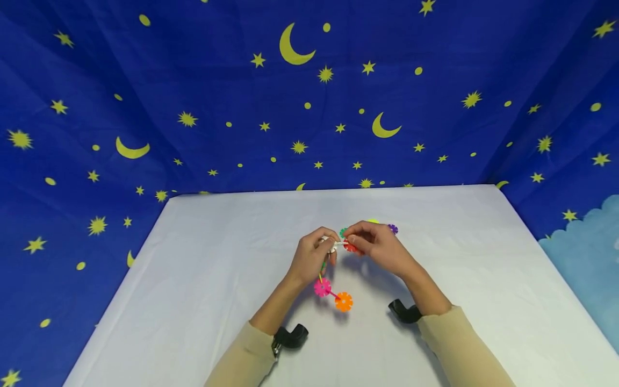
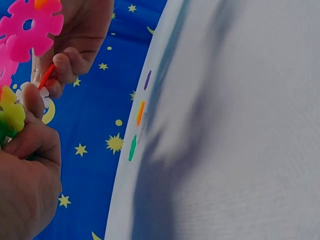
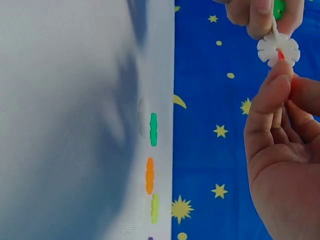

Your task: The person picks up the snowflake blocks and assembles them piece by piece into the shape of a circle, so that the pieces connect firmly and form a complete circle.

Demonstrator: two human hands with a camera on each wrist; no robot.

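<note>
My left hand [image 1: 309,257] grips a chain of notched plastic discs at a white disc [image 3: 270,44]. From it hang a pink disc [image 1: 321,288] and an orange disc [image 1: 344,302]; yellow [image 2: 12,111] and green [image 3: 279,8] discs show by the left fingers. My right hand [image 1: 384,250] pinches a red disc [image 1: 350,246] between thumb and fingertips. Seen in the right wrist view, the red disc's edge is right at the white disc. Part of the chain is hidden behind the left fingers.
Beyond the hands, loose discs lie on the white table [image 1: 217,269]: green [image 1: 343,233], yellow [image 1: 373,221], purple [image 1: 393,229], orange [image 3: 150,176] and white [image 3: 142,117]. A blue curtain [image 1: 232,91] with stars and moons stands behind. Black wrist mounts [image 1: 292,337] jut from both sleeves.
</note>
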